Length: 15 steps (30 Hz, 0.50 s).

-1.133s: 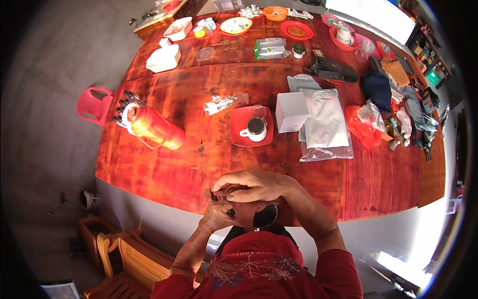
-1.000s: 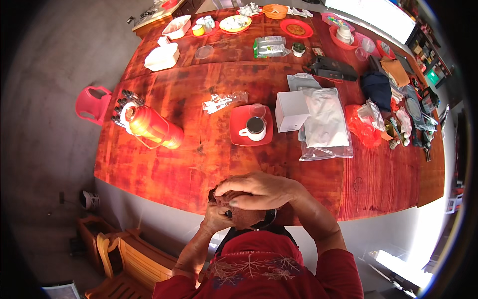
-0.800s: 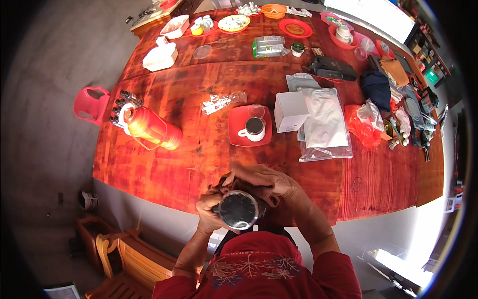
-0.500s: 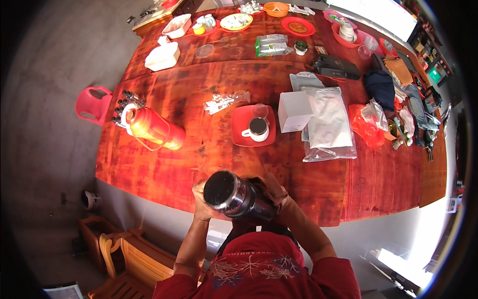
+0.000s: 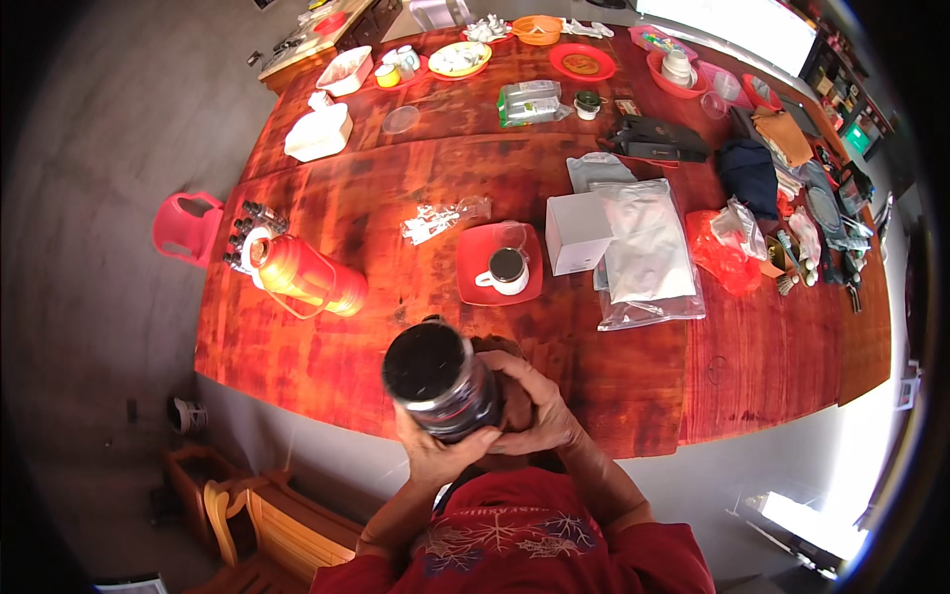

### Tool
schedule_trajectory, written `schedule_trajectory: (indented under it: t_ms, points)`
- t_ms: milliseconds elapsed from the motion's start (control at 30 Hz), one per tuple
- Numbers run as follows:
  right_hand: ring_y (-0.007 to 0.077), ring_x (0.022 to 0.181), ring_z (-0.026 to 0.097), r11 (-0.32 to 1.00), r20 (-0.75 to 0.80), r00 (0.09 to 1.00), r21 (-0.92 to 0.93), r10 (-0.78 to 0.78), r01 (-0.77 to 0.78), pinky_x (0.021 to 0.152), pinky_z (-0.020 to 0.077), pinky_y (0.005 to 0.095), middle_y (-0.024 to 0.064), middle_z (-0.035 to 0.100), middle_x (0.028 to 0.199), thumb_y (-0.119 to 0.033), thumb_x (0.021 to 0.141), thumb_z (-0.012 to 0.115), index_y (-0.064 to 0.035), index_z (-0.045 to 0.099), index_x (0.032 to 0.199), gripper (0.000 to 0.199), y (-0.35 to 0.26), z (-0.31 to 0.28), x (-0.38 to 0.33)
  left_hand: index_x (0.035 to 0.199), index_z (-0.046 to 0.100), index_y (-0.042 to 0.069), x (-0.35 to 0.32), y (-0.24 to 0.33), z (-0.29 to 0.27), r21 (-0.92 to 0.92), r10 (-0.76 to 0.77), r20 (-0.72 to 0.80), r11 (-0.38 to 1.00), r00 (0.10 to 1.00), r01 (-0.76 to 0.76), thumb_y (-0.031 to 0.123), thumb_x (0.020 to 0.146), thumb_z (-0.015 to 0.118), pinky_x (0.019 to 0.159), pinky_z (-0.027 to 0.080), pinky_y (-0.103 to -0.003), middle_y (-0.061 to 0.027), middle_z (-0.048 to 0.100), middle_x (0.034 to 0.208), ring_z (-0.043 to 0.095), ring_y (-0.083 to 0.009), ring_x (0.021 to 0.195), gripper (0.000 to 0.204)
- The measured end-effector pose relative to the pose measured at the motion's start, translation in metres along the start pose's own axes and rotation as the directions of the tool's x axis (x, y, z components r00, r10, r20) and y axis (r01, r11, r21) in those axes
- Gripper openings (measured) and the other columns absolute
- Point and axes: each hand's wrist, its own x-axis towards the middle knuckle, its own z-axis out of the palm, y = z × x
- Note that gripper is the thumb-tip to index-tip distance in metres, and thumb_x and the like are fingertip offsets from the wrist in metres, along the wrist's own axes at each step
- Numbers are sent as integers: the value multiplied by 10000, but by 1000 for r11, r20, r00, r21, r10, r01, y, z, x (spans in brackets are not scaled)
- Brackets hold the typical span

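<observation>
A black cylinder with a silver band point(image 5: 460, 401), like a lidded flask, is tilted up close over the table's near edge. Its flat, round black end faces upward to the left. My left hand point(image 5: 435, 457) is closed round its lower side, with the thumb along the body. From the right, my right hand point(image 5: 549, 421) wraps its other side; part of those fingers is hidden. Beyond them on the table, a white mug with a dark top point(image 5: 509, 270) stands on a red square plate point(image 5: 471, 259). To the left is an orange-red thermos jug point(image 5: 312, 275) with a handle.
A white box point(image 5: 577, 234) and a clear-bagged white packet point(image 5: 648, 243) lie right of the plate. Crumpled clear plastic point(image 5: 435, 218) lies behind it. Bowls, bags and tools crowd the far and right edges. A wooden chair point(image 5: 297, 515) stands at the lower left.
The black cylinder has moved left and tilted more upright, nearer to me. My right hand has shifted left along it, fingers now over its side; my left hand has moved lower on it.
</observation>
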Motion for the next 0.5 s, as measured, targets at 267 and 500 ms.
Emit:
schedule_trajectory:
  t_ms: [267, 500]
  points:
    - [170, 1016, 551, 948, -444, 895, -300, -45, -101, 876, 428, 278, 114, 568, 1097, -141, 912, 502, -16, 427, 1238, 357, 1, 12, 19, 1264, 320, 10, 5, -48, -26, -227, -36, -55, 974, 998, 23, 276, 614, 837, 827, 484, -330, -93, 537, 1101, 571, -180, 926, 872]
    - [192, 1030, 527, 763, -328, 877, -643, -352, 66, 876, 427, 307, 142, 535, 1096, -71, 862, 550, -4, 422, 1233, 399, -5, 29, 45, 1233, 368, -1, 16, -37, -20, -170, 28, 0, 985, 1000, -27, 100, 565, 812, 864, 472, -331, -90, 527, 1112, 550, -185, 994, 808]
